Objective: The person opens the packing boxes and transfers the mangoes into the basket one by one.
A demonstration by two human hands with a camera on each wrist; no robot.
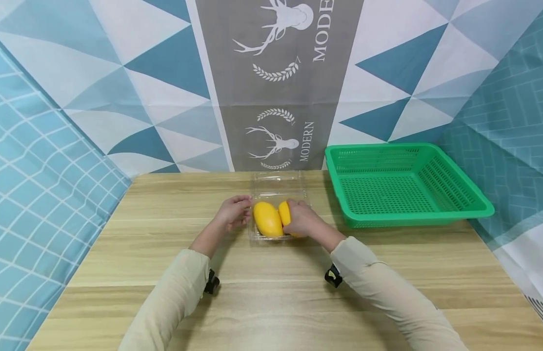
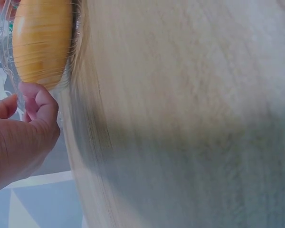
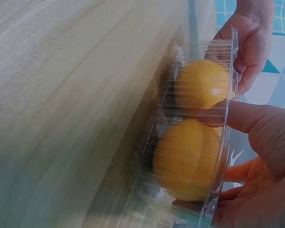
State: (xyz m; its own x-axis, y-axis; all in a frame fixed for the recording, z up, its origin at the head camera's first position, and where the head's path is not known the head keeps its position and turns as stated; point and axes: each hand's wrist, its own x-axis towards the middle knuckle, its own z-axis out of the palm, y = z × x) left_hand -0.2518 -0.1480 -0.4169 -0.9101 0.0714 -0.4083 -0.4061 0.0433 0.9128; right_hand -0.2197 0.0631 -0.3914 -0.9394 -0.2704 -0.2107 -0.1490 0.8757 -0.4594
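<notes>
Two yellow mangoes sit side by side in a clear plastic clamshell box [image 1: 256,237], whose lid [image 1: 277,183] stands open toward the wall. My right hand [image 1: 301,218] reaches in from the right and grips the right mango [image 3: 187,161], its thumb between the two fruits. The left mango [image 1: 268,219] lies free of both hands. At the box's left side, my left hand [image 1: 236,211] pinches the rim between thumb and curled forefinger, seen close in the left wrist view [image 2: 28,128].
A green plastic basket [image 1: 385,192] with slotted sides stands at the back right of the wooden table [image 1: 271,302]. Behind the table hangs a patterned cloth [image 1: 166,87] with triangles and deer heads.
</notes>
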